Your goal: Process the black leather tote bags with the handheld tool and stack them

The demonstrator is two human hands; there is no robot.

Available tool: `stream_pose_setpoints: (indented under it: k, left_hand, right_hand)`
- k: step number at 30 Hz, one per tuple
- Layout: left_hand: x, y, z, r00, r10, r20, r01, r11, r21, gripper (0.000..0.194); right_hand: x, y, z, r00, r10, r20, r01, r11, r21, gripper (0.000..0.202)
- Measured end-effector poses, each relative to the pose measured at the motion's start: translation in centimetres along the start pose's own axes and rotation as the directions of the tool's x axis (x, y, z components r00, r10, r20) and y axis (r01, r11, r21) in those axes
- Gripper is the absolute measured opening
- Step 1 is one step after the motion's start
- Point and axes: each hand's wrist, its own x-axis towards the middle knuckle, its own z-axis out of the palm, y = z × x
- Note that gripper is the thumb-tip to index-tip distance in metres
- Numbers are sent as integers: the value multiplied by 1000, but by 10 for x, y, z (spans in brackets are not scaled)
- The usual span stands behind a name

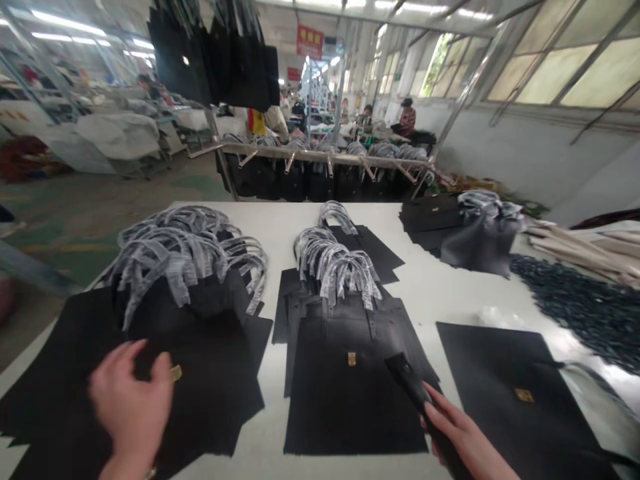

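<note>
My left hand [133, 400], slightly blurred, is over the left pile of black bag panels [215, 387], thumb and fingers apart, with nothing seen between them. Beside its thumb a gold-coloured clasp plate [176, 373] shows on the top panel. My right hand [457, 427] is closed around a long black strip [407, 380], whose flat end points up and left over the middle stack of black bag panels [345, 413]. This stack's top panel bears a gold clasp plate [352, 359] and plastic-wrapped handles [345, 273]. Whether my left fingers touch the pile I cannot tell.
Right of my right hand lies another black panel [500, 360] with a gold plate. Farther back are black panels [430, 227] and a heap of small dark pieces [575, 307]. A metal rack [330, 158] holding bags stands behind the white table [273, 417]; people sit beyond.
</note>
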Motion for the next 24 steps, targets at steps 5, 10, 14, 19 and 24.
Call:
stream_pose_setpoints:
  k: [5,10,14,19,24]
  left_hand:
    - [-127,134,104,709,511,486,-293,840,-457,30]
    - [-173,219,164,447,716,537,-474,698,-537,42]
    - [-182,222,183,378,746,548,-605,647,-464,60]
    - [-199,210,180,320,781,536,-651,593,-474,60]
    - [-198,214,173,404,709,578,-537,695,-478,57]
  right_hand:
    - [27,-23,10,999,10,51,-10,1000,4,69]
    - [45,-28,11,996,15,83,-18,999,40,66]
    - [59,-30,11,993,31,116,-42,995,94,67]
    - [79,-49,21,988,-23,150,7,994,107,57]
    - [79,-51,17,983,-11,182,-7,995,101,57]
